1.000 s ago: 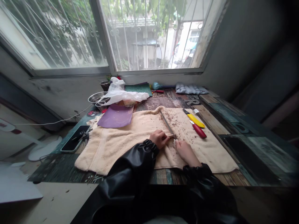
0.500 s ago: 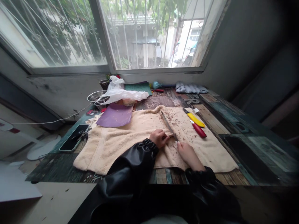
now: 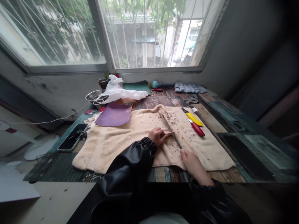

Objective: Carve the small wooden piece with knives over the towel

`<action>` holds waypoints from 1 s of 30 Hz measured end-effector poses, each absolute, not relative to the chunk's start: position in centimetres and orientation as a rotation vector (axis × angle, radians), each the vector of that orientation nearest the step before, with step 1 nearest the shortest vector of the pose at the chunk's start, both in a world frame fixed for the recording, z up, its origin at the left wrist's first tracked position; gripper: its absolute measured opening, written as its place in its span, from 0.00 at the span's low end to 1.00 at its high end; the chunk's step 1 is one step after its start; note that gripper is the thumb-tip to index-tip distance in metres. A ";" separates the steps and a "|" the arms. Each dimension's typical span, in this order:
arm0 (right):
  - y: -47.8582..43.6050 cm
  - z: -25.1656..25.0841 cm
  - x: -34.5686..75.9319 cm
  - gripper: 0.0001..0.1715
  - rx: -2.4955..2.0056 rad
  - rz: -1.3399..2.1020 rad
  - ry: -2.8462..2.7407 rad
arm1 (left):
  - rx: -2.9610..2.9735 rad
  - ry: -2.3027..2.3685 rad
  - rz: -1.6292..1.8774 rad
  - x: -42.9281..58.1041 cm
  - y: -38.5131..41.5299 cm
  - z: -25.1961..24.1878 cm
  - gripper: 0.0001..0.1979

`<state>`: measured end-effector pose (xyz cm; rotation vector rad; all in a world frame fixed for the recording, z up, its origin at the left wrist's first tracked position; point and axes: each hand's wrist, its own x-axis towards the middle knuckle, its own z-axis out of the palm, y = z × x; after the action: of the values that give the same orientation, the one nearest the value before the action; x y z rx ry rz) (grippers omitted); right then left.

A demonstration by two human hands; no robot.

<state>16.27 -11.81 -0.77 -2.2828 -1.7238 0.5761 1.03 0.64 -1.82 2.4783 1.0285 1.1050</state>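
A long, narrow metal file [image 3: 176,141] slants across the beige towel [image 3: 126,137]. My right hand [image 3: 191,163] is closed around its near end. My left hand [image 3: 156,136] pinches a small thin wooden piece [image 3: 169,133] whose tip sticks out to the right, against the middle of the file. Most of that piece is hidden by my fingers. Brown wood shavings lie scattered over the towel around the file. To the right rest a red-handled knife [image 3: 197,129] with a short blade and a yellow-handled cutter [image 3: 194,119].
A purple sheet [image 3: 114,115] lies on the towel's far left. Behind it are a white plastic bag [image 3: 128,94] and a metal bowl [image 3: 91,95]. A phone [image 3: 70,141] with keys on it lies left. A green mat [image 3: 137,87] and grey packet [image 3: 189,87] sit below the window.
My right hand has drawn the file back toward me and slightly right, so its near end sits lower. My left hand stays on the wooden piece, and the view has shifted slightly.
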 end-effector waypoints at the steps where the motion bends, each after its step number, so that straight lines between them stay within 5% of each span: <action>1: -11.2 -0.6 16.1 0.25 -2.286 0.555 -1.728 | 2.497 1.010 1.105 1.0 0.6 -1.8 0.11; 30: -8.0 -0.2 14.9 0.26 -2.302 0.474 -1.733 | 2.379 1.076 1.106 1.2 0.5 -1.8 0.11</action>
<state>14.93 -7.98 -0.16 -2.3023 -1.7328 0.4741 1.19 0.53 -1.80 2.3788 1.0759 1.1060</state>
